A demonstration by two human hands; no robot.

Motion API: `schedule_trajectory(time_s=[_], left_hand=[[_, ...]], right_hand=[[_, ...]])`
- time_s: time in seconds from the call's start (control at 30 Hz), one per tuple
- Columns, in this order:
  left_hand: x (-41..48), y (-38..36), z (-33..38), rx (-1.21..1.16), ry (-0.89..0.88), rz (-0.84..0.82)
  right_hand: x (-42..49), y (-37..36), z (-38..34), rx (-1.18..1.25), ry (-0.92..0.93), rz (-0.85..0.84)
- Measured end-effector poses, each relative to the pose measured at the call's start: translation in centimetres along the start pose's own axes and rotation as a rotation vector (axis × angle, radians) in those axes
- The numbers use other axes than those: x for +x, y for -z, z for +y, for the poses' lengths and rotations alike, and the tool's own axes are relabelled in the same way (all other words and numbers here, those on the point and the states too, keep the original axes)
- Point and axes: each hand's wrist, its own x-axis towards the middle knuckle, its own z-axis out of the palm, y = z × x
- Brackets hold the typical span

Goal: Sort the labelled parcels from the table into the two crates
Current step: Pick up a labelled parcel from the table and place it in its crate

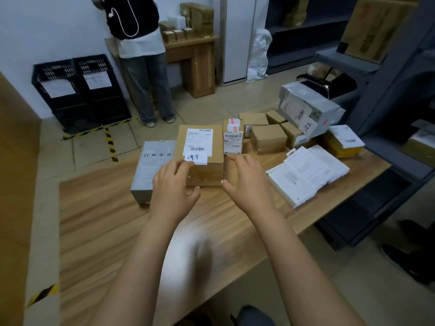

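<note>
- On the table [106, 231], many parcels [268, 138] lie unsorted; the two black crates [61, 107] stand well apart on the floor, their contents hidden.
- Left hand [173, 184] bends its fingers over the near edge of the brown labelled parcel [216, 149]; whether it grips yet, I cannot tell.
- Right hand [247, 182] hangs spread open just beside the parcel.

A person [141, 43] stands beside a wooden desk [202, 67] (small boxes [176, 35] on top), white sack [259, 55] nearby.

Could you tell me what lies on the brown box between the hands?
A printed shipping label and a handwritten white slip lie on the brown box; the left hand covers its near-left corner.
</note>
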Motion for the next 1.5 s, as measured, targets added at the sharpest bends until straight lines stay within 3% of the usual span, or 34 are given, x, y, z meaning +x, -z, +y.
schedule_trajectory(time_s=[0.37,0.67,0.93,1.17,1.5], left_hand=[[9.5,-6.1,-6.5,0.033,0.257,-0.238],[13.4,-10.5,-10.8,-0.061,0.367,-0.400],[12.2,-11.3,-10.4,-0.297,0.414,-0.237],[8.7,-8.6,-9.4,-0.408,0.341,-0.143],[4.1,-2.2,-6.2,-0.530,0.186,-0.006]], right_hand=[[12.7,-6.7,3.8,0.012,-0.087,-0.290],[18.4,-11.5,7.7,0.210,-0.242,-0.515],[17.4,-12.6,8.1,0.372,-0.273,-0.460],[12.9,-10.1,6.3,0.476,-0.279,-0.379],[5.8,-4.7,3.0,0.673,-0.128,-0.176]])
